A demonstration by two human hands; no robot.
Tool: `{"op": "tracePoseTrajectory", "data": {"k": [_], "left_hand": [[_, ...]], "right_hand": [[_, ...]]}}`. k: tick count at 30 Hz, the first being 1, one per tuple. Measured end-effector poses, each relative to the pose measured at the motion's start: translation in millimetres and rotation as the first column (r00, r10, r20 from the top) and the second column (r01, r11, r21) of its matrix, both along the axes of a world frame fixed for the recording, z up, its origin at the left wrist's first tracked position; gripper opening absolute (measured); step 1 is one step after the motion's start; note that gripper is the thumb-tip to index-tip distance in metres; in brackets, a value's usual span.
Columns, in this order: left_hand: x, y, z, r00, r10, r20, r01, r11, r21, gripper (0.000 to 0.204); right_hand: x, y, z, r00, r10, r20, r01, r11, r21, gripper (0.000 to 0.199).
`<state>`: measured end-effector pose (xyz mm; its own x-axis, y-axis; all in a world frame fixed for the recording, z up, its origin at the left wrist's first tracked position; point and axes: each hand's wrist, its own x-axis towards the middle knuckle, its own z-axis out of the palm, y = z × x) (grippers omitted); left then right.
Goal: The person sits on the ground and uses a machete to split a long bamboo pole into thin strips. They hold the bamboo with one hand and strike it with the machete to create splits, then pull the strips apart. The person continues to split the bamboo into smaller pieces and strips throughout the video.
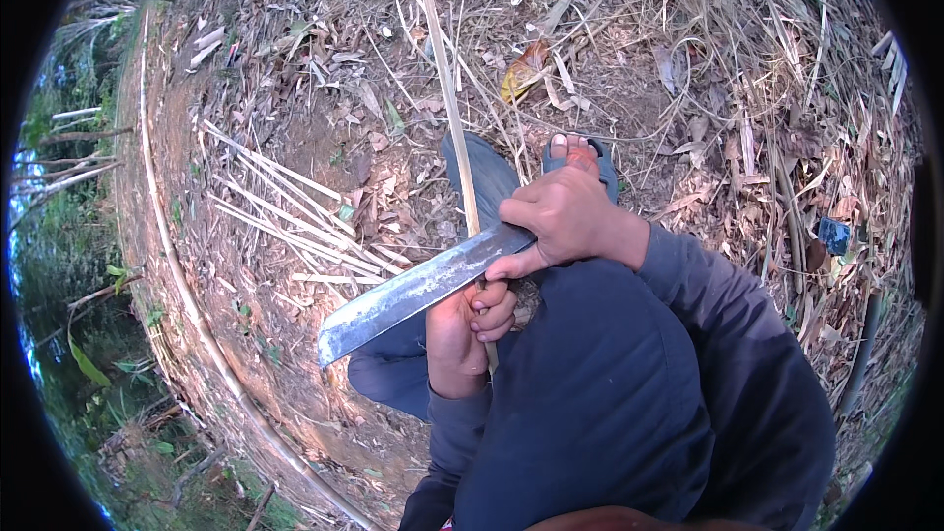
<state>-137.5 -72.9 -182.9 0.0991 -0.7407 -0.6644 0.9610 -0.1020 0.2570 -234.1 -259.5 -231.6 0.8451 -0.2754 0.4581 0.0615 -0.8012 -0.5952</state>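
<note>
A long pale strip of split wood or bamboo (450, 98) runs from the far edge down toward me, passing behind a broad machete blade (403, 300). My left hand (470, 320) is closed around the strip's near part just below the blade, and a short end shows beneath the fingers. In my right hand (565, 216) is the machete, gripped at its right end; the handle is hidden by the fingers. The blade lies across the strip, slanting down to the left. My right thumb is pressed close to my left fingers.
Several thin split sticks (295, 211) lie in a loose pile left of my legs. A long pole (197, 315) curves along the left, with green plants beyond. Dry leaves and straw cover the ground; a yellow-brown leaf (524, 71) lies ahead. A small dark blue object (834, 235) is at right.
</note>
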Motion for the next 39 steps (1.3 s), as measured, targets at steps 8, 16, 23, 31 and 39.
{"op": "tracePoseTrajectory", "data": {"k": [8, 16, 23, 31, 39], "left_hand": [[-26.0, -25.0, 19.2, 0.754, -0.22, 0.618, -0.025, 0.932, 0.362, 0.035], [-39.2, 1.4, 31.9, 0.777, -0.24, 0.582, 0.035, 0.94, 0.34, 0.043], [-35.3, 2.0, 29.6, 0.771, -0.344, 0.536, 0.195, 0.929, 0.315, 0.042], [-34.1, -4.3, 10.9, 0.767, -0.243, 0.593, 0.035, 0.94, 0.34, 0.039], [-46.9, 13.6, -11.2, 0.474, -0.398, 0.785, 0.001, 0.892, 0.452, 0.043]], "right_hand": [[4.9, -0.9, -10.1, 0.994, -0.088, 0.068, 0.091, 0.995, -0.041, 0.067], [15.8, -39.1, -32.6, 0.925, -0.371, -0.082, 0.378, 0.92, 0.102, 0.067], [2.5, -58.4, -14.8, 0.936, -0.342, -0.086, 0.343, 0.828, 0.443, 0.063], [2.6, -7.9, -3.2, 0.987, -0.154, 0.046, 0.156, 0.987, -0.044, 0.065], [8.3, -26.9, -27.0, 0.989, -0.12, 0.091, 0.135, 0.972, -0.19, 0.067]]}}
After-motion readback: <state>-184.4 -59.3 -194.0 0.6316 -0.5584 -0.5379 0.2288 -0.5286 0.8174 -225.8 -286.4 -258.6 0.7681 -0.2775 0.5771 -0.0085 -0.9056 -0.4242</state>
